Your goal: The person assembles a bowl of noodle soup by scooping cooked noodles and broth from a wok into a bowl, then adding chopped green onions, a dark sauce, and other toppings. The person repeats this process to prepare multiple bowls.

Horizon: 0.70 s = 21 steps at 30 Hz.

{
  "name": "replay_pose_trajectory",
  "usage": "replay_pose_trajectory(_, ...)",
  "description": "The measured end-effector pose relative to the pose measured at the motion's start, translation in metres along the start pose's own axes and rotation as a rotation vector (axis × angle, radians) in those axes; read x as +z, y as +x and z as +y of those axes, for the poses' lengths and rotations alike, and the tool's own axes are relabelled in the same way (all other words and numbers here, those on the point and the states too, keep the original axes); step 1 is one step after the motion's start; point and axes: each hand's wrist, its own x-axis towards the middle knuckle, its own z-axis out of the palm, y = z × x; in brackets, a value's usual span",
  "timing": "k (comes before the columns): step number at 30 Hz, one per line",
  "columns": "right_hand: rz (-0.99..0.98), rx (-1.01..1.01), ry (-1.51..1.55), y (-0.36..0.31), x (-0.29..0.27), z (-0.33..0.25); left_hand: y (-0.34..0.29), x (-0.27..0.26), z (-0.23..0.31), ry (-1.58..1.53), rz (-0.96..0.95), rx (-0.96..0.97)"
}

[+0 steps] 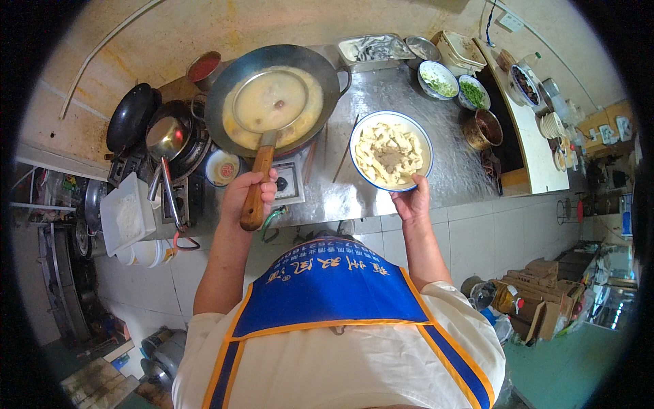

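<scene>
My left hand is closed round the thick wooden handle of a wide, round, metal-rimmed scoop. Its head lies in the cloudy yellowish liquid of a large dark wok; whether that head is mesh or solid is unclear. With the thumb over the rim and fingers underneath, my right hand grips a white, blue-rimmed bowl over the counter. Pale, uneven food pieces fill it, with a greyish-brown powder heaped in the middle. The bowl is to the right of the wok.
A metal saucepan and a black wok stand at left, near a white tub. Bowls of chopped greens, a metal tray and a brown pot line the steel counter. Thin sticks lie centrally.
</scene>
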Motion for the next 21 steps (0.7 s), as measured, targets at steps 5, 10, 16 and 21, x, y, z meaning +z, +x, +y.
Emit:
replay_pose_trajectory(5,-0.001,-0.007,0.002,-0.0014,-0.0006,-0.0009,0.0012,0.0,-0.0021,0.005,-0.02,-0.01)
replay_pose_trajectory(10,-0.006,0.0,-0.009,-0.003,-0.0011,-0.0023,0.0029,-0.0013,-0.0031,0.03,0.01,0.007)
replay_pose_trajectory(16,0.049,-0.002,-0.014,-0.0052,-0.0023,-0.0033,0.0012,-0.0012,-0.0004,-0.102,-0.086,-0.061)
replay_pose_trajectory(21,0.026,-0.003,-0.011,-0.0052,-0.0036,-0.004,0.005,0.0052,-0.0067,0.082,0.033,-0.006)
